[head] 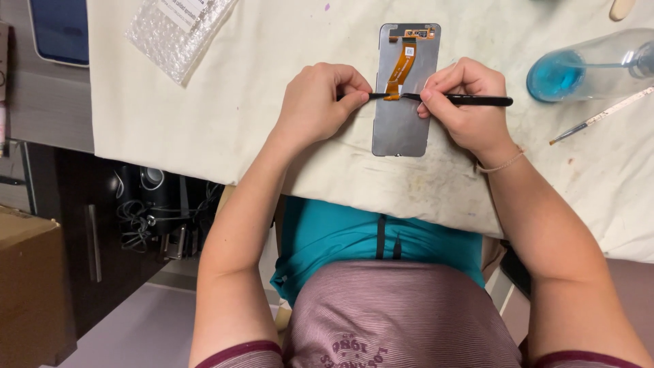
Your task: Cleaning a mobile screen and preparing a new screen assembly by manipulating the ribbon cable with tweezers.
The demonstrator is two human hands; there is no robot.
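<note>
While the right hand [463,102] is pinching a black tool [470,100] over the grey phone screen panel [402,126], the left hand [317,102] is closing its fingertips on the tool's tip by the orange flex cable [402,68]

Premises appear to be a small electronics repair workshop. Evidence: a desk [204,102] covered by a stained cream cloth [477,184], bearing a phone display panel [402,126] laid face down with its orange flex cable [402,71] exposed. Also present: a clear bottle of blue liquid [586,68], a thin brush [599,119], a bubble-wrap pouch [177,31]. Tangled cables [146,215] sit below the desk, beside a cardboard box [27,286].
</note>
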